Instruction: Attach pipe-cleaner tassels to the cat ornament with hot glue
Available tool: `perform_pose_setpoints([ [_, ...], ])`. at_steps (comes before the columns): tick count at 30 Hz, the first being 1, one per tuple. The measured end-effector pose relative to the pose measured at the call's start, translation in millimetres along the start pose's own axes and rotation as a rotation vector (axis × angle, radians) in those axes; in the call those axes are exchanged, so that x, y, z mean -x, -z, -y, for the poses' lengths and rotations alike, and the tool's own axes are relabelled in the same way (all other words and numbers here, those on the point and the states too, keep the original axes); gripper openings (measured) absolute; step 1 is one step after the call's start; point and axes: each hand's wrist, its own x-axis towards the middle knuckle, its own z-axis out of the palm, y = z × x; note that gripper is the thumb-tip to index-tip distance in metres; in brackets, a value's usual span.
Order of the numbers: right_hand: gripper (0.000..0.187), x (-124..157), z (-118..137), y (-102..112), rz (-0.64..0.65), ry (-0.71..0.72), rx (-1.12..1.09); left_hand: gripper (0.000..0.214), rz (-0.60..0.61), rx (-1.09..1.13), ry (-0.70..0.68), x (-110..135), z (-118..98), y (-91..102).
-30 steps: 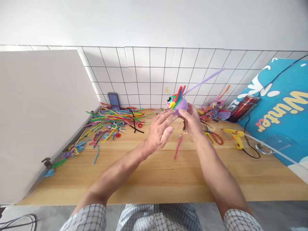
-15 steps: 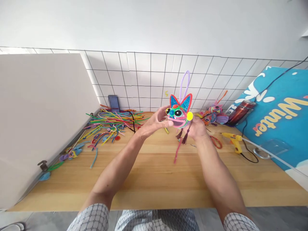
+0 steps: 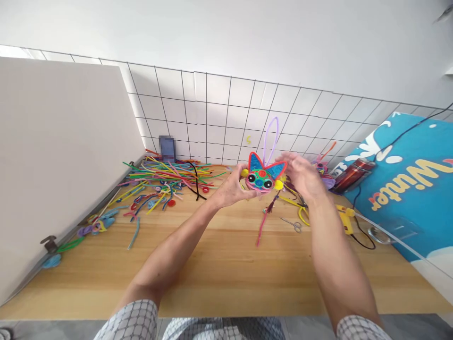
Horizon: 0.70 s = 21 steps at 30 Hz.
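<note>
A colourful pipe-cleaner animal head (image 3: 262, 178) with blue, red-edged ears, black eyes, yellow pompoms and a lilac hanging loop (image 3: 271, 139) is held above the table. My left hand (image 3: 233, 190) grips it from the left, thumb at its lower front and fingers behind. My right hand (image 3: 306, 177) is just right of the head, fingers loosely stretched out, holding nothing. A dark tassel (image 3: 272, 204) hangs below the right pompom. On the table beneath lie a pink pipe cleaner (image 3: 261, 230) and small scissors (image 3: 293, 224).
Many loose pipe cleaners (image 3: 166, 174) are heaped at the back left, by a white panel (image 3: 63, 165). Yellow-handled scissors (image 3: 303, 216), a yellow glue gun (image 3: 345, 218) and its cable lie on the right. A dark red bottle (image 3: 355, 174) leans near the blue board (image 3: 399, 160).
My right hand has let go of the animal head and moved up and right. The head has tipped forward and its mouth no longer shows. The small scissors have come into view.
</note>
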Motion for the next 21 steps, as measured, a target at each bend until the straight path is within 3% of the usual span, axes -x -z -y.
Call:
perform_pose_setpoints([
  [4,0.048,-40,40,3,-0.015,0.057,0.196,0.068,-0.04,-0.109,-0.041,0,1,-4.9],
  [9,0.029,-77,73,-14,0.012,0.095,0.338,0.07,-0.052,-0.206,0.006,-1,8,-9.5],
  [15,0.007,-111,108,-29,0.111,0.136,0.452,0.099,-0.158,-0.345,-0.106,-6,32,1.2],
  [21,0.017,-162,143,-16,0.193,0.295,0.758,0.073,-0.29,-0.344,-0.018,-7,51,25.4],
])
